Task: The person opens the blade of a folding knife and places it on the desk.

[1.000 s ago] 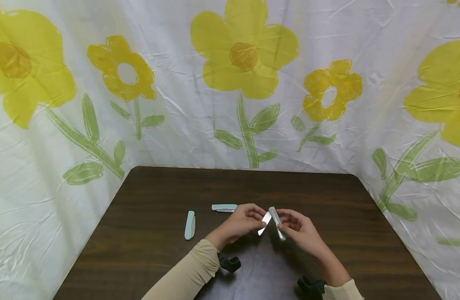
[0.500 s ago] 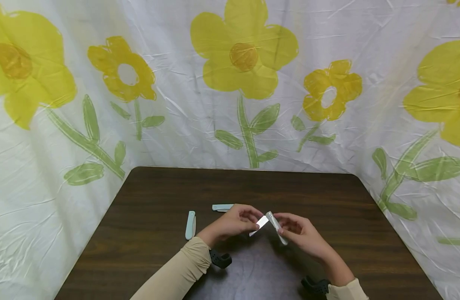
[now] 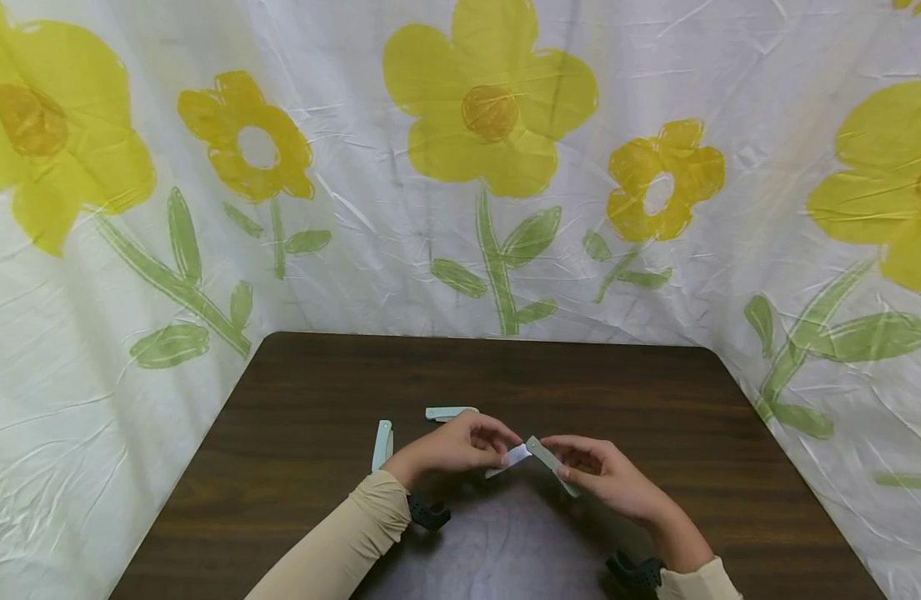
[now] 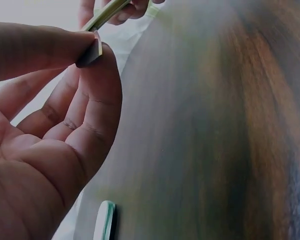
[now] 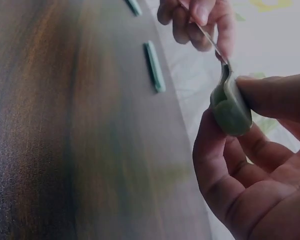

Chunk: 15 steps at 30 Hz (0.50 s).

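Note:
Both hands work on one folding knife with a pale green handle (image 3: 548, 461), held above the table. Its blade (image 3: 510, 458) stands swung out from the handle at a wide angle. My left hand (image 3: 456, 443) pinches the blade between thumb and forefinger, as the left wrist view also shows with the blade (image 4: 91, 54) at the fingertips. Thumb and fingers of my right hand (image 3: 618, 475) grip the handle; its rounded, slotted end (image 5: 232, 112) faces the right wrist camera. The blade's far part is partly covered by the left fingers.
Two more pale blue-green folding knives lie folded on the dark wooden table (image 3: 317, 517): one upright in view (image 3: 382, 446) by the left forearm, the other crosswise (image 3: 447, 412) behind the left hand. A white curtain (image 3: 355, 250) with yellow flowers surrounds the table's far sides.
The left hand has moved left and slightly down with the blade, widening the angle between blade and handle. The right hand has tipped the handle and lowered slightly, keeping its grip.

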### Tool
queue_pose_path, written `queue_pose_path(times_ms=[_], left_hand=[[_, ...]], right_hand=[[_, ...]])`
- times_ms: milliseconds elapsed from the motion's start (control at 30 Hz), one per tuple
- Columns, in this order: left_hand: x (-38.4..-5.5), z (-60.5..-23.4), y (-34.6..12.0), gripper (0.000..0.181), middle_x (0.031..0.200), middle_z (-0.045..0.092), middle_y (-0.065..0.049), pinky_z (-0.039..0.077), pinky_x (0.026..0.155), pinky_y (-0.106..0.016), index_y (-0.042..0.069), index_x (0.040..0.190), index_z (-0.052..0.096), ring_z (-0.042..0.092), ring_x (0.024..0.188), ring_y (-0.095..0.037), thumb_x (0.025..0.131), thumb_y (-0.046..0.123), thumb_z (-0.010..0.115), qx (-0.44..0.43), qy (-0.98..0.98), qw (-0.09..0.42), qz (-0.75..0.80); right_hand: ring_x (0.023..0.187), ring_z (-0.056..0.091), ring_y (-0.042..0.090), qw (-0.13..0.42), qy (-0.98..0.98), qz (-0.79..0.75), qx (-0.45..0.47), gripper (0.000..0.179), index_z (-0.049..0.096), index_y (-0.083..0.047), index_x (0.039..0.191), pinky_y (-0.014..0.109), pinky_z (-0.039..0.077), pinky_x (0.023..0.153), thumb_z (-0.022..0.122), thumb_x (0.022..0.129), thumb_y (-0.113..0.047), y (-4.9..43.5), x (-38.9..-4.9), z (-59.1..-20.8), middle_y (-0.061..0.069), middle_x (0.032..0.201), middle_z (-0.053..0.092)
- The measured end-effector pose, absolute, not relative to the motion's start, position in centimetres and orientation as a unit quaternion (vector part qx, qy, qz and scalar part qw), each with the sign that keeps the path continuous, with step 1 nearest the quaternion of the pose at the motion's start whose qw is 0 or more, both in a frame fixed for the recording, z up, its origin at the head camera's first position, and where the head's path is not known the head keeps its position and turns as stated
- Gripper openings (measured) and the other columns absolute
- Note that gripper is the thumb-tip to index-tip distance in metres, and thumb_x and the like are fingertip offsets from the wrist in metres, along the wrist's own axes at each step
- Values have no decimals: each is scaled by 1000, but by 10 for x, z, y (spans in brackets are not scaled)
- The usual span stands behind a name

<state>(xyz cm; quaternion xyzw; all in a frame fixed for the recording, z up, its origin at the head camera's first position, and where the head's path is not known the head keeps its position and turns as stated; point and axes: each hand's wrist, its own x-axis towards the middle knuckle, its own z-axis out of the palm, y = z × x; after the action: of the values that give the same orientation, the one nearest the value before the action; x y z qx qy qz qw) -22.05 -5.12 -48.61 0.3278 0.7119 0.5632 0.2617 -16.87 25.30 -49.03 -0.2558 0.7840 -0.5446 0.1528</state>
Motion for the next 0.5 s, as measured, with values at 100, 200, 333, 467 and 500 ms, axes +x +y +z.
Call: queue_pose_path(times_ms=[100,200,333,467,500], left_hand=[[-219,-484,-55,31,100,74,-20,55,72,-21,-2,129,72,69,81,-6,98,-4,69,343,721,260,543],[-218,-483,-58,30,100,75,-19,55,72,-21,0,129,73,70,81,-6,99,-3,69,355,729,258,525],[-216,-481,-59,28,97,75,-14,55,69,-21,1,127,74,69,78,-6,99,-1,70,357,738,256,511],[-214,-480,-61,28,95,74,-6,53,67,-20,2,126,75,67,76,-6,99,0,71,361,746,261,496],[-214,-480,-62,28,94,73,-5,53,67,-20,4,126,75,67,76,-6,99,0,71,363,748,261,490]], right_hand=[[107,65,12,157,786,-537,-264,42,60,-7,148,29,56,87,63,107,-11,252,-168,-491,25,128,68],[109,65,12,158,789,-527,-272,41,61,-9,147,30,56,88,63,107,-11,252,-168,-492,19,130,69],[110,65,13,164,790,-520,-281,40,61,-10,147,31,56,88,62,107,-11,251,-167,-492,17,132,69],[110,63,13,171,790,-512,-292,40,62,-11,147,32,58,87,62,107,-10,250,-166,-491,18,138,67],[111,63,13,171,791,-508,-294,40,62,-11,146,31,58,87,62,107,-10,250,-165,-491,17,141,67]])
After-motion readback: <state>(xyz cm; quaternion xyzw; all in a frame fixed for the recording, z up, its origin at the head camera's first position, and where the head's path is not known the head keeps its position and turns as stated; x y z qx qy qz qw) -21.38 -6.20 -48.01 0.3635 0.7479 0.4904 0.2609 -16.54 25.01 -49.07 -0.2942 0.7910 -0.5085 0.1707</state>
